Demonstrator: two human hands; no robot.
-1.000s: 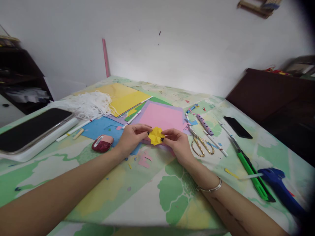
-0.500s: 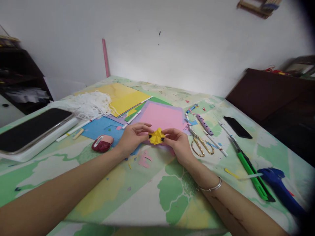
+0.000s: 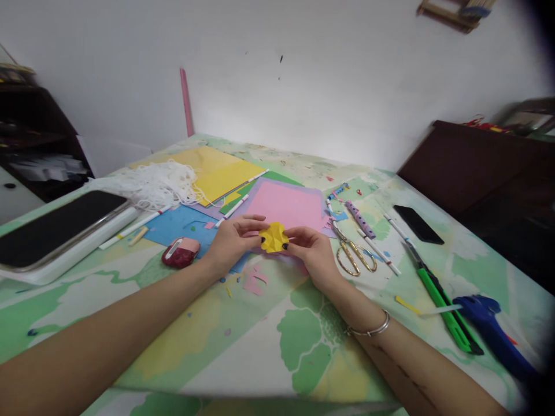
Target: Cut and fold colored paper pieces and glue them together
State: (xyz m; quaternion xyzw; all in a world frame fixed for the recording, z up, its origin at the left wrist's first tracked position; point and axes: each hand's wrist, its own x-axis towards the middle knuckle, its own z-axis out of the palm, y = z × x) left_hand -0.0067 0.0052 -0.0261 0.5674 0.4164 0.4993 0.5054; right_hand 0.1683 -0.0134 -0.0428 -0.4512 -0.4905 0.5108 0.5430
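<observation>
A small yellow paper flower [image 3: 274, 237] with creased petals is held up between my two hands. My left hand [image 3: 236, 240] pinches its left edge between thumb and fingers. On the opposite side, my right hand [image 3: 310, 248] grips the right edge the same way. Behind the flower lies a pink paper sheet [image 3: 284, 202] on top of a purple one. Torn pink paper scraps [image 3: 255, 282] rest on the tablecloth just below my hands. Gold-handled scissors [image 3: 353, 254] lie right of my right hand.
To the right are a green utility knife [image 3: 446, 306], a blue hot glue gun [image 3: 489, 323] and a black phone [image 3: 418, 224]. On the left sit white string [image 3: 162, 182], an earphone case [image 3: 181, 252], blue paper [image 3: 173, 228] and a large black-topped device [image 3: 60, 228].
The yellow flower has turned slightly and shifted a little left and up in my fingers. Both hands keep nearly the same place and still pinch it.
</observation>
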